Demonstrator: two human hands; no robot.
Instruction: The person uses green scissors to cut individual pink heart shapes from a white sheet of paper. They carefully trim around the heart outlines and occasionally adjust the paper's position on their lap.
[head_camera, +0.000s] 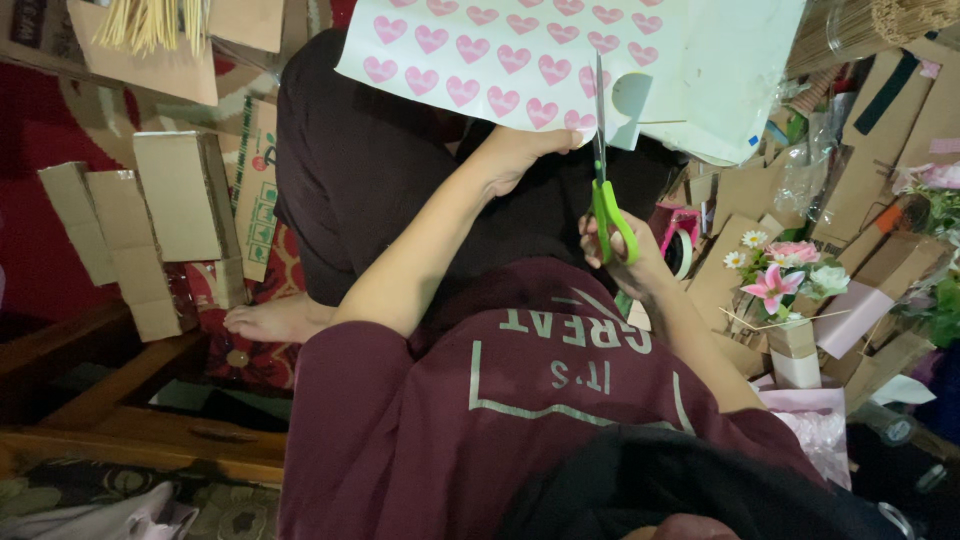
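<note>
Amid scattered cardboard pieces (150, 215): right hand (625, 250), fingers looped through green scissors (606, 190), cut heart-patterned paper (520, 55); left hand (520, 155), fingers pinched on paper's lower edge.

Sheet (520, 50) over lap, scissors (605, 190) in its edge; cardboard (150, 220) left, flowers (785, 270) right.

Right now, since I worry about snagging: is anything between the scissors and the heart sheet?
Nothing visible does. The green-handled scissors, in the right hand, already have their blades in the heart-patterned sheet, which the left hand holds at its lower edge.
</note>
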